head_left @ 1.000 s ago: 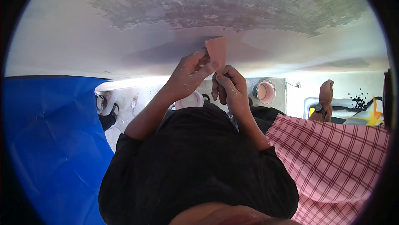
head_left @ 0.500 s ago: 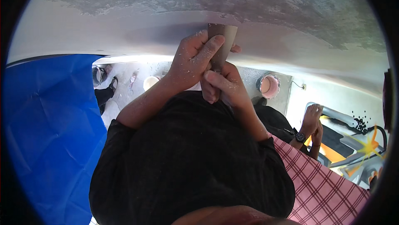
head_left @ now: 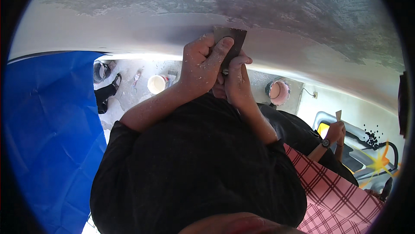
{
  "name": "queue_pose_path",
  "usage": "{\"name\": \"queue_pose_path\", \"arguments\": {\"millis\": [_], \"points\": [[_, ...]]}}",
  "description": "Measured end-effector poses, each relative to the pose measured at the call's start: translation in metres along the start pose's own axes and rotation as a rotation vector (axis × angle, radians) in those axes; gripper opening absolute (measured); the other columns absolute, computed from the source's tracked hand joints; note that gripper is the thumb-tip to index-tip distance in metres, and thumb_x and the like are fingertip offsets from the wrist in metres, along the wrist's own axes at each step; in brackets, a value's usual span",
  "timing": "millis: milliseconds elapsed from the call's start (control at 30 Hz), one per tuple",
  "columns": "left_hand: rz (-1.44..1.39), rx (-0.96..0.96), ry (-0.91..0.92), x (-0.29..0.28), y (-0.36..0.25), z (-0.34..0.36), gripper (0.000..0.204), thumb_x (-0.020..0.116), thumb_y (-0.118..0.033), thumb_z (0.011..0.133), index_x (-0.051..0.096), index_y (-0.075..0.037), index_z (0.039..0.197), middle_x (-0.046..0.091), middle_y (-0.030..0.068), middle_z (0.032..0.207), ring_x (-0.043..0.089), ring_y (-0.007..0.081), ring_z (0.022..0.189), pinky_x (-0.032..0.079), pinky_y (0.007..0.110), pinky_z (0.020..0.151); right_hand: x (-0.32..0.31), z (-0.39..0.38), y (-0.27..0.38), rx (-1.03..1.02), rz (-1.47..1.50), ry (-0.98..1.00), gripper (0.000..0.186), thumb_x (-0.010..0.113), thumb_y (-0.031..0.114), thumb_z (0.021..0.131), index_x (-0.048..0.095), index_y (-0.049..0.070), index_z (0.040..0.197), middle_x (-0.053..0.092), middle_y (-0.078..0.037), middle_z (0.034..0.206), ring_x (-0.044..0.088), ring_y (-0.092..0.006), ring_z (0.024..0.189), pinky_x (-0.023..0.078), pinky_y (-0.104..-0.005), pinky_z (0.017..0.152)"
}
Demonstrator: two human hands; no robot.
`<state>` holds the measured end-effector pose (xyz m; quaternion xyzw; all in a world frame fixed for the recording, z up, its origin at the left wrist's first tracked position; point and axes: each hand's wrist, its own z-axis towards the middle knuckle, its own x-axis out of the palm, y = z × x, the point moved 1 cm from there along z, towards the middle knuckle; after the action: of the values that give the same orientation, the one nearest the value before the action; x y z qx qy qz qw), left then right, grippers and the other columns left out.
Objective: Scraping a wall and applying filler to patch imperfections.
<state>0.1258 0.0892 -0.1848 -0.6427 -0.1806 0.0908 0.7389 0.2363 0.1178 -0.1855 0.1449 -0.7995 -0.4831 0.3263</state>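
Note:
A putty knife (head_left: 237,39) with a flat, flaring metal blade stands upright before my chest, its wide edge toward the wall (head_left: 142,35). My left hand (head_left: 202,63) is closed on it, thumb pressed flat across the blade. Just below, my right hand (head_left: 238,82) is closed around the lower end, thumb raised along the blade's side. The handle is mostly hidden by my fingers. Pale flecks dot both hands and forearms. Grey, patchy coating covers the wall's far part, and a smoother pale band lies nearer the blade.
Blue sheeting (head_left: 52,139) hangs at left. On the floor stand a white bucket (head_left: 156,85), a pink-lined bucket (head_left: 279,91) and a dark bucket (head_left: 101,72). A co-worker's hands (head_left: 336,131) at right hold a small scraper (head_left: 338,115). Pink checked cloth (head_left: 333,182) lies below them.
My right thumb has risen from the handle to beside the blade. The blade has turned slightly and looks darker. The co-worker's hands shifted; a scraper now shows in them.

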Motion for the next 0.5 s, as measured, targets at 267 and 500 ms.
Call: {"name": "queue_pose_path", "arguments": {"millis": [267,500], "points": [[-0.002,-0.025,0.008,0.004,-0.031,-0.002,0.028,0.045,-0.018,0.105,0.058,0.006,0.099,0.072,0.0149,0.086,0.069,0.0175,0.080,0.055,0.028,0.071,-0.003,0.002,-0.029,-0.005,0.034,0.073,0.056,0.028,0.053,0.103,0.047,0.005,0.082,0.047,-0.001,0.058,0.044,-0.0098,0.044,0.034,-0.0250,0.039],[-0.124,-0.051,-0.036,0.007,-0.021,-0.002,0.026,0.046,-0.015,0.104,0.060,0.005,0.094,0.073,0.0129,0.081,0.070,0.0167,0.078,0.055,0.028,0.070,0.007,0.003,-0.014,-0.113,-0.051,-0.052,0.054,0.032,0.049,0.104,0.050,0.002,0.085,0.050,-0.001,0.059,0.047,-0.0095,0.050,0.036,-0.0256,0.044]]}}
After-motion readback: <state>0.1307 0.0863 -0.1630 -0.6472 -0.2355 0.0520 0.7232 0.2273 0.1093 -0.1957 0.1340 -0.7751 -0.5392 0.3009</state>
